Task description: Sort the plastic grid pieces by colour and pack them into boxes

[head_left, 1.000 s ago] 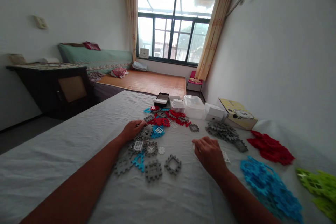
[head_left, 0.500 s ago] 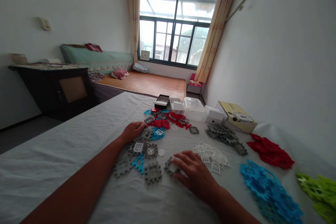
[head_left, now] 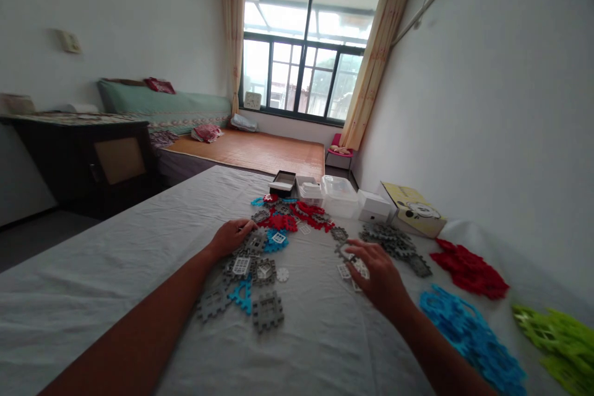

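Note:
My left hand (head_left: 229, 236) lies on the near edge of a mixed pile of grey, blue and red toothed plastic tiles (head_left: 262, 272) on the white-clothed table (head_left: 139, 260). Its fingers curl on a grey tile (head_left: 253, 240). My right hand (head_left: 378, 273) hovers to the right, over a few small white window pieces (head_left: 344, 271). A grey square frame tile (head_left: 346, 252) is pinched at its fingertips. A sorted heap of grey tiles (head_left: 394, 240) lies just beyond that hand.
Sorted heaps sit along the right: red (head_left: 468, 269), blue (head_left: 468, 334), green (head_left: 557, 340). At the far edge stand a black box (head_left: 283, 182), clear containers (head_left: 341, 195), a white box (head_left: 374, 205) and a yellow carton (head_left: 411, 207). A dark cabinet (head_left: 93, 161) stands left.
My right hand went left to the grey square frame tile near the mixed pile, took it, and has carried it back right over the white pieces. My left hand has stayed on the pile.

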A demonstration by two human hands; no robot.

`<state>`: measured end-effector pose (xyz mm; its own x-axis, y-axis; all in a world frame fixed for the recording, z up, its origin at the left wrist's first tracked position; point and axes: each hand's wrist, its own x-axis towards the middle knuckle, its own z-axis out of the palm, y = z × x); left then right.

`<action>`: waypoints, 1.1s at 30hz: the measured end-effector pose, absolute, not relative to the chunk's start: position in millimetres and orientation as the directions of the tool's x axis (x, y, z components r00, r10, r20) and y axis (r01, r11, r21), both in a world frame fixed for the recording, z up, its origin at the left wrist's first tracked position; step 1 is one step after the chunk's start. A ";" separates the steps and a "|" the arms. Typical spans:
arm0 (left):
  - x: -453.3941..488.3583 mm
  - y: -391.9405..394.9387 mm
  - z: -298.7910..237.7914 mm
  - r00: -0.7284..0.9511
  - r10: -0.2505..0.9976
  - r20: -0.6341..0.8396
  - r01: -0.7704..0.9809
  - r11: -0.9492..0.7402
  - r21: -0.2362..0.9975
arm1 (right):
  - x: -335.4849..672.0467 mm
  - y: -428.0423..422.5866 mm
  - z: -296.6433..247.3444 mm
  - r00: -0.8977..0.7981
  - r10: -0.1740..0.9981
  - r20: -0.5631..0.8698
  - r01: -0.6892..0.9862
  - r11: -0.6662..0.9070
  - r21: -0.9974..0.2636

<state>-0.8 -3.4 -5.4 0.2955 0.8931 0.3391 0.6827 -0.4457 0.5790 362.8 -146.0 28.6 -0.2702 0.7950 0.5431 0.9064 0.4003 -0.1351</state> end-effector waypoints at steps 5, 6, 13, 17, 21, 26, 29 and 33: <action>-2.3 -1.6 -5.3 0.298 0.890 0.344 0.684 -0.450 0.573 | 460.0 -93.7 30.9 -0.073 0.810 0.582 0.987 0.141 -0.072; -2.3 -1.7 -4.9 0.294 0.892 0.344 0.687 -0.448 0.572 | 472.6 -85.9 31.5 -0.042 0.820 0.571 0.995 0.088 -0.053; 15.1 -14.6 -1.2 0.321 0.887 0.331 0.700 -0.458 0.548 | 431.1 -46.0 32.4 -0.083 0.907 0.412 0.991 0.118 -0.061; 20.4 -18.4 -2.6 0.391 0.840 0.377 0.621 -0.542 0.566 | 380.2 -19.0 16.1 -0.123 0.957 0.261 0.983 0.154 -0.101; 7.1 -8.9 -7.7 0.285 0.867 0.410 0.631 -0.491 0.600 | 353.9 1.5 4.2 -0.041 0.982 0.182 0.990 0.065 -0.126; -4.4 5.2 -16.9 0.166 0.907 0.386 0.544 -0.411 0.732 | 324.0 3.2 14.1 -0.150 0.984 0.100 0.974 0.165 -0.158; -2.6 9.0 -19.6 0.115 0.928 0.355 0.411 -0.370 0.833 | 298.8 -14.7 33.5 -0.278 0.958 0.068 0.941 0.286 -0.182; -1.0 7.4 -16.2 0.053 0.969 0.242 0.169 -0.247 0.954 | 237.2 -70.4 58.9 -0.419 0.860 0.290 0.878 0.466 -0.113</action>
